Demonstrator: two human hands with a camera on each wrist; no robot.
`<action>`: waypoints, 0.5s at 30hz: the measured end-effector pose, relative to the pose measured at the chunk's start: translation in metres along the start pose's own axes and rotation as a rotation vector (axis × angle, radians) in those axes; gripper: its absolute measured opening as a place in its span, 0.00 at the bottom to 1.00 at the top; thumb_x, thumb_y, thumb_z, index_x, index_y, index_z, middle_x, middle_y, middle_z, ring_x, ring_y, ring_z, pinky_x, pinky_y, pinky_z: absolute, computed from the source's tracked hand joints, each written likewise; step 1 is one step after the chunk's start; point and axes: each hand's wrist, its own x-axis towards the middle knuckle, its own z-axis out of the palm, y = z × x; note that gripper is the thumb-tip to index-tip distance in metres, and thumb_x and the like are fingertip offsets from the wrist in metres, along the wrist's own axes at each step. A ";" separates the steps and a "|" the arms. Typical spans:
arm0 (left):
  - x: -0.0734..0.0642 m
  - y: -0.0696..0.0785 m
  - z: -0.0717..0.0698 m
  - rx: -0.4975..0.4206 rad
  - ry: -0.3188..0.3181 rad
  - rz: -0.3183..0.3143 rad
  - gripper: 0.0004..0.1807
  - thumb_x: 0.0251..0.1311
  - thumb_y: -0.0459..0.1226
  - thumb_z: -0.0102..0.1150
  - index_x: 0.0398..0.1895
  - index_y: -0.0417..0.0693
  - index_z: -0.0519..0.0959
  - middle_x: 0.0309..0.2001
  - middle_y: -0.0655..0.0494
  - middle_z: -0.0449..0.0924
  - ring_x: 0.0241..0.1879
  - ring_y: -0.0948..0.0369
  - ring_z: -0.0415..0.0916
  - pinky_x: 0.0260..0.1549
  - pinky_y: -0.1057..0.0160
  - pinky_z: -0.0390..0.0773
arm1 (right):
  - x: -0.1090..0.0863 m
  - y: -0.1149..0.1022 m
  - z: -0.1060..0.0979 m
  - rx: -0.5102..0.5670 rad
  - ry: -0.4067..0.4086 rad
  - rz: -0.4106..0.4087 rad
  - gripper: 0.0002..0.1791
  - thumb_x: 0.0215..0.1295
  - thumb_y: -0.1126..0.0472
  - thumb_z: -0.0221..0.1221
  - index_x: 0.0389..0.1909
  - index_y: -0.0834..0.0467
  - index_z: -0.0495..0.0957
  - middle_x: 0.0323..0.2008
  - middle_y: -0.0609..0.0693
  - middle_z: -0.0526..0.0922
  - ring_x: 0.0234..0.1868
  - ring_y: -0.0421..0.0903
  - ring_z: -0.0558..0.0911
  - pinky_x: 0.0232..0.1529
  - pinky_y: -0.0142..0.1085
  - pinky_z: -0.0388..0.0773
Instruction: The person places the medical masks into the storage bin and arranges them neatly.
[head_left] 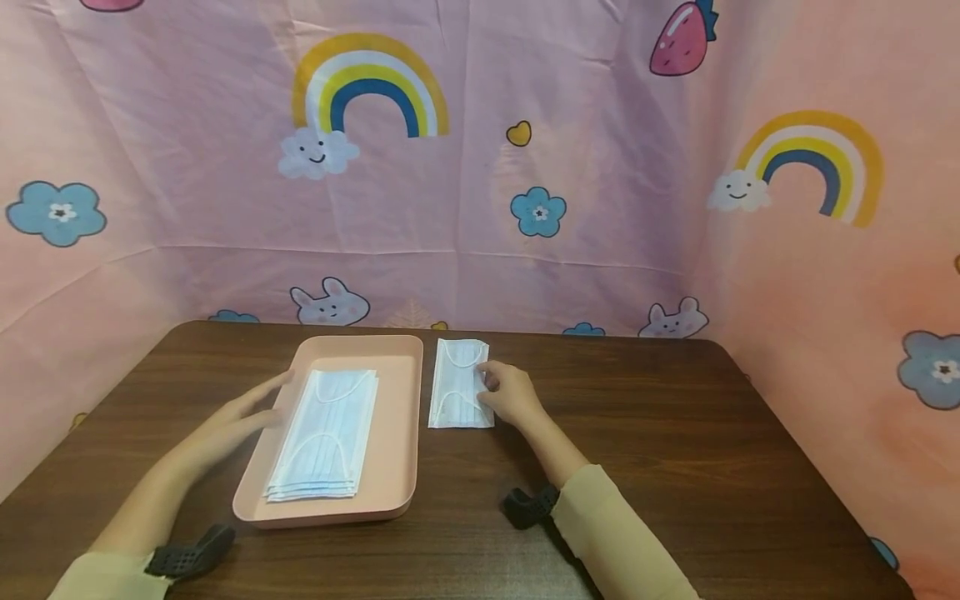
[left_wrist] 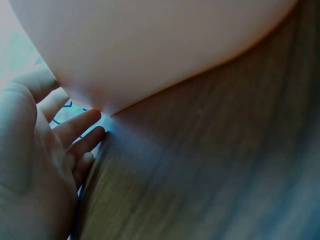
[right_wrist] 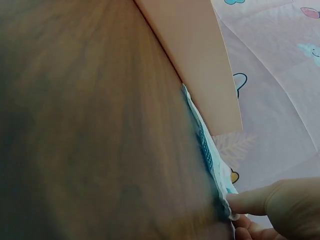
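A pink tray holding a stack of face masks occupies the left-centre of the dark wooden table, with a single face mask lying flat just right of it, a narrow strip of wood between them. The left hand rests against the tray's left rim; the right hand touches the single mask's right edge. Bare tabletop stretches wide to the right and along the near edge. The patterned cloth backdrop closes off the far and right sides.
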 end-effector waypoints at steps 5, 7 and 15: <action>0.003 -0.001 0.002 0.001 0.000 0.009 0.35 0.68 0.40 0.53 0.75 0.44 0.53 0.72 0.38 0.49 0.68 0.38 0.43 0.56 0.31 0.51 | 0.002 0.002 -0.004 0.006 0.009 0.039 0.22 0.53 0.71 0.63 0.52 0.58 0.80 0.29 0.50 0.80 0.32 0.47 0.77 0.32 0.38 0.74; 0.004 0.000 0.002 -0.007 0.001 0.012 0.35 0.68 0.40 0.53 0.75 0.46 0.53 0.73 0.39 0.49 0.69 0.40 0.43 0.56 0.32 0.51 | 0.002 0.003 -0.007 0.031 0.012 0.052 0.23 0.52 0.71 0.61 0.52 0.57 0.80 0.31 0.50 0.80 0.33 0.48 0.76 0.32 0.38 0.74; 0.001 -0.002 0.001 0.011 0.003 0.025 0.35 0.68 0.39 0.53 0.74 0.44 0.53 0.72 0.38 0.49 0.69 0.39 0.42 0.55 0.31 0.50 | -0.001 0.004 -0.010 0.333 -0.047 0.135 0.24 0.50 0.75 0.62 0.51 0.61 0.80 0.35 0.54 0.80 0.36 0.49 0.76 0.29 0.35 0.74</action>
